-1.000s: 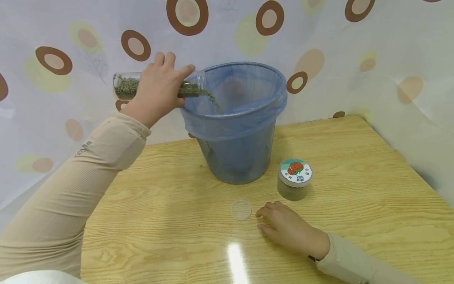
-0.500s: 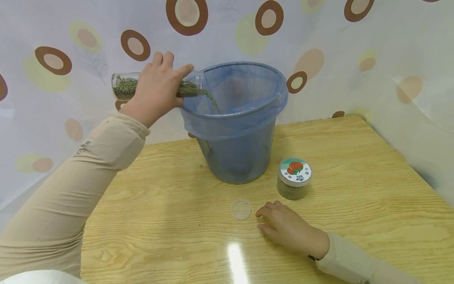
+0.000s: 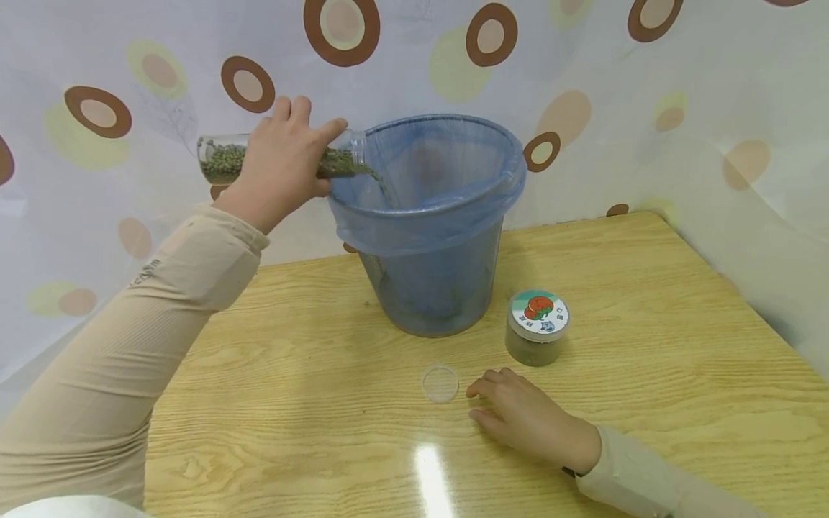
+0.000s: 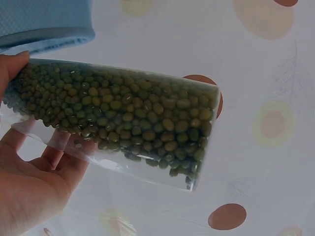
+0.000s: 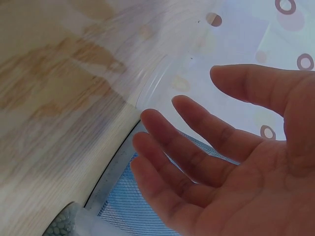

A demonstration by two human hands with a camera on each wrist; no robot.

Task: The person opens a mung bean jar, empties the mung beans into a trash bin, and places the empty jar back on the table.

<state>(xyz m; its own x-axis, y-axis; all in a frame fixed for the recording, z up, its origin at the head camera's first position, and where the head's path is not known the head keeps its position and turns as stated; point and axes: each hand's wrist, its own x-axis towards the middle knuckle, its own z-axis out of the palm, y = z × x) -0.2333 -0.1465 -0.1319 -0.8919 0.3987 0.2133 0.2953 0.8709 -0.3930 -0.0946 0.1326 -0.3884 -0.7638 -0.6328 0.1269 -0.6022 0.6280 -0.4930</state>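
In the head view my left hand (image 3: 280, 162) grips a clear jar (image 4: 157, 169) from above, tipped almost level over the left rim of a bin (image 3: 440, 288). Green mung beans (image 4: 133, 110) fill much of the jar, and a thin stream of them falls from its mouth into the bin, which is lined with a blue bag (image 3: 427, 226). My right hand (image 3: 527, 417) rests on the table with relaxed fingers, holding nothing. Just left of its fingertips lies a clear round lid (image 3: 440, 383). In the right wrist view the palm (image 5: 246, 182) shows bare.
A short round tub (image 3: 536, 349) with a tomato picture on its lid stands right of the bin, beyond my right hand. The wooden table (image 3: 291, 403) meets a patterned cloth backdrop (image 3: 602, 108) behind the bin. Its right edge slants away beside more cloth.
My left hand and the jar have shifted slightly left. Beans keep pouring from the jar's mouth. My right hand, the lid and the tub have stayed put.
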